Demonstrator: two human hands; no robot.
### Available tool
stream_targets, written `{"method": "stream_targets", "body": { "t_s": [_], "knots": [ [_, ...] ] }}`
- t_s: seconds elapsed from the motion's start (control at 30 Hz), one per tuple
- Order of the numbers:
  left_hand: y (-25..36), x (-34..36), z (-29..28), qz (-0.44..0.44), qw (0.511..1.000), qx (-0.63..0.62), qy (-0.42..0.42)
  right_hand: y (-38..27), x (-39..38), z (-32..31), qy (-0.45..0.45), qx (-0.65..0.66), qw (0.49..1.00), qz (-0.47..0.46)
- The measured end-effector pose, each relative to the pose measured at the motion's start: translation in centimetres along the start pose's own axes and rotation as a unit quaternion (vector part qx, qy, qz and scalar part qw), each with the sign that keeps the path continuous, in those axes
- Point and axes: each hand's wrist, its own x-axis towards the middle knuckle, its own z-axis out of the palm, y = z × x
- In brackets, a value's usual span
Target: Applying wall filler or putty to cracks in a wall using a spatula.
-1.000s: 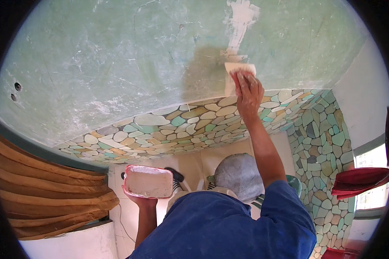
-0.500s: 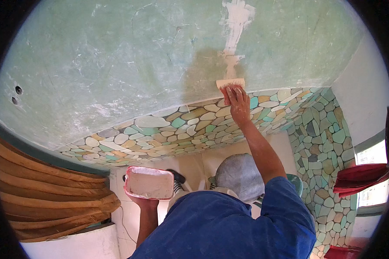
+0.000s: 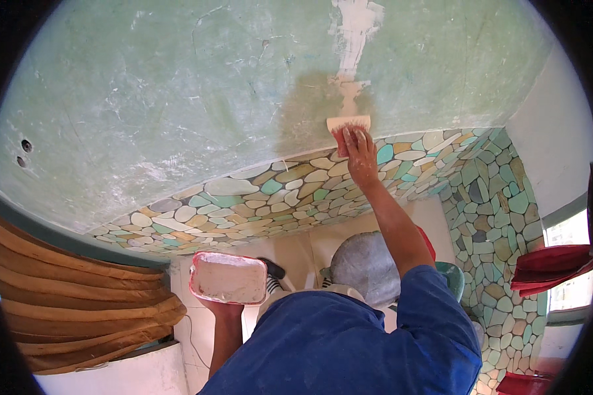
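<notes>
My right hand [image 3: 361, 158] grips a red putty spreader [image 3: 342, 139], its fingers pressed flat along the back. Pale filler coats the wide edge, which rests against the green wall [image 3: 197, 85] just above the stone border. Over it runs a vertical strip of fresh filler [image 3: 354, 39], white at the top and creamier lower down. Down at the left, my left hand [image 3: 221, 308] supports a red-rimmed rectangular tub [image 3: 193, 275] from beneath and behind; its fingers are partly hidden. Whitish filler paste [image 3: 229, 279] lies inside the tub.
Pebble mosaic [image 3: 290, 191] covers the lower wall and the right corner. A round grey drum-like object [image 3: 366, 270] stands by my legs, with a green rim [image 3: 451, 283] beside it. Brown curtain [image 3: 79, 289] hangs at left, dark red cloth [image 3: 550, 268] at right.
The view has shifted slightly. My right hand and the spreader stay at nearly the same spot on the wall. A bit of red now shows beside my right forearm.
</notes>
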Motion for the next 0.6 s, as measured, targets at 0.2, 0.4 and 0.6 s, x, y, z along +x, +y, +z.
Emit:
{"method": "stream_targets", "body": {
  "t_s": [0.2, 0.4, 0.6],
  "knots": [
    [0.3, -0.5, -0.2, 0.009, 1.0, 0.007, -0.013, 0.7, -2.3, 0.2, 0.006, 0.032, 0.999, -0.019],
    [0.2, -0.4, -0.8, -0.022, 0.999, -0.007, -0.028, 0.2, 1.3, -1.7, 0.068, 0.025, 0.997, -0.013],
    [-0.8, 0.4, -0.8, 0.001, 0.999, 0.007, -0.037, 1.0, -2.4, 0.8, -0.029, 0.0, 1.0, -0.001]
  ]
}}
